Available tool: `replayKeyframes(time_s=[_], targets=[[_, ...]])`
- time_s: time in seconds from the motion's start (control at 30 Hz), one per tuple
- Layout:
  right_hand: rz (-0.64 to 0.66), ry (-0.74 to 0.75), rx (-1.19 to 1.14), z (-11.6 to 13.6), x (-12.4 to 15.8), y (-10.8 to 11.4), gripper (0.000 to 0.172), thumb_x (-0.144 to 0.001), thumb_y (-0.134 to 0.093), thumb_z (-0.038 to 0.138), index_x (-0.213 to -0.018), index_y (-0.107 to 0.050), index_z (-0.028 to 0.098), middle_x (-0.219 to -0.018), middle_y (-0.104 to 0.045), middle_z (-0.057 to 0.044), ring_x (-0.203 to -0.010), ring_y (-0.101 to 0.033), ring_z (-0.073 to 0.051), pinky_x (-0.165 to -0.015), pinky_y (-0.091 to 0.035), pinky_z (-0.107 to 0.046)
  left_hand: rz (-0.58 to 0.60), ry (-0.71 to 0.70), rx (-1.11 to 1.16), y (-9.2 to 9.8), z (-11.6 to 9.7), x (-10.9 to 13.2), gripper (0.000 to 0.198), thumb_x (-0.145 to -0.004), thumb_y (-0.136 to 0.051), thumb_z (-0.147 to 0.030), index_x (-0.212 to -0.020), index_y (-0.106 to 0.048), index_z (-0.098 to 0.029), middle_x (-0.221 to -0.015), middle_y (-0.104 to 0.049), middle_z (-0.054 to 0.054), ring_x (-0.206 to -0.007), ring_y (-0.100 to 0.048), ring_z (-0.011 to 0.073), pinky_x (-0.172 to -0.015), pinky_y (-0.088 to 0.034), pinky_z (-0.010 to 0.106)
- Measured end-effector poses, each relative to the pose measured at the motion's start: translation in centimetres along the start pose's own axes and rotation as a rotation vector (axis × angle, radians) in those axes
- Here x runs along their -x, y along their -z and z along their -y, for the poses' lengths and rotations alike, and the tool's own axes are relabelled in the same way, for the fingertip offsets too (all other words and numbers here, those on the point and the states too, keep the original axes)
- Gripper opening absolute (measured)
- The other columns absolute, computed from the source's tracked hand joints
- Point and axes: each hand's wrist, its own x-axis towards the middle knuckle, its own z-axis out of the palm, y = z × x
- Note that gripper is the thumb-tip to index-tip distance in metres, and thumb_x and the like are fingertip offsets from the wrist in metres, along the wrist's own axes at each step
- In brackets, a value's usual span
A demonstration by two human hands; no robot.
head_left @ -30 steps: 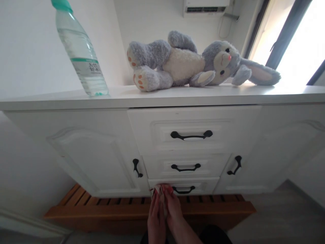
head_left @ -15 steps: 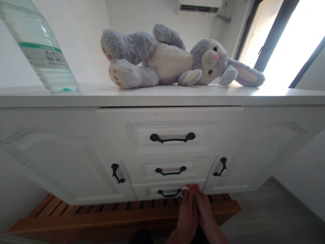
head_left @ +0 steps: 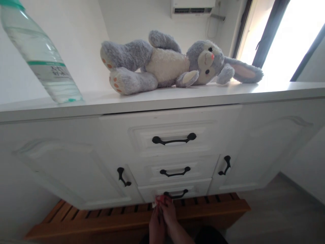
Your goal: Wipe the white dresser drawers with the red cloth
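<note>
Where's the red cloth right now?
The red cloth is low in the head view, near the centre, at the fingers of the left hand and right hand, beside the left end of the bottom drawer's black handle.

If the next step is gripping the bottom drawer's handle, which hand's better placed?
Right, I'd say. The right hand is nearer the bottom handle, by its left end; the left hand sits farther left. Both are at the red cloth.

You are seeing a grey plush rabbit [head_left: 166, 66] lying on its side, a green-capped water bottle [head_left: 42, 56] standing near its feet, an air conditioner [head_left: 192, 7] hanging behind, and a window [head_left: 289, 37] glowing brightly on your right.
</note>
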Motion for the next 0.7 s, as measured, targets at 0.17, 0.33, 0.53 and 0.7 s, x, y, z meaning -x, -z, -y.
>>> replayKeyframes(time_s=[0.17, 0.33, 0.53, 0.7], targets=[[0.09, 0.045, -0.188, 2.7, 1.8, -4.6, 0.034, -0.068, -0.074, 0.05, -0.082, -0.076, 0.019, -0.091, -0.077, -0.009, -0.092, -0.07, -0.027, -0.083, -0.053, -0.036, -0.076, -0.065, 0.005, 4.6, -4.2, 0.3, 0.047, -0.075, -0.061, -0.031, -0.115, -0.073, -0.009, -0.141, -0.063, 0.025, -0.141, -0.05, 0.0349, -0.123, -0.032, 0.046], [-0.111, 0.139, -0.082, 6.1, 4.0, 1.6, 0.042, -0.076, -0.068, 0.059, -0.084, -0.073, 0.018, -0.088, -0.076, -0.011, -0.087, -0.069, -0.028, -0.082, -0.05, -0.036, 0.007, -0.146, 0.177, 1.5, -7.4, 3.9, 0.049, -0.079, -0.064, -0.036, -0.123, -0.071, -0.014, -0.145, -0.062, 0.02, -0.141, -0.051, 0.0327, -0.122, -0.034, 0.047], [-0.163, 0.373, 1.01, 8.6, 3.8, 9.6, 0.025, -0.09, -0.051, 0.022, -0.104, -0.072, 0.021, -0.113, -0.072, -0.016, -0.108, -0.066, -0.031, -0.088, -0.047, -0.038, 0.282, 0.03, 0.441, -4.0, -6.8, 7.3, 0.054, -0.076, -0.07, -0.044, -0.121, -0.071, -0.015, -0.135, -0.07, 0.019, -0.128, -0.063, 0.034, -0.115, -0.045, 0.047], [0.144, 0.295, 1.073, 8.1, 2.3, 6.1, 0.029, -0.085, -0.051, 0.008, -0.096, -0.077, 0.016, -0.109, -0.074, -0.019, -0.102, -0.069, -0.032, -0.085, -0.048, -0.039, 0.183, 0.21, 0.599, -2.4, -5.0, 7.1, 0.053, -0.061, -0.079, -0.058, -0.098, -0.077, -0.019, -0.113, -0.08, 0.017, -0.108, -0.073, 0.036, -0.095, -0.059, 0.048]])
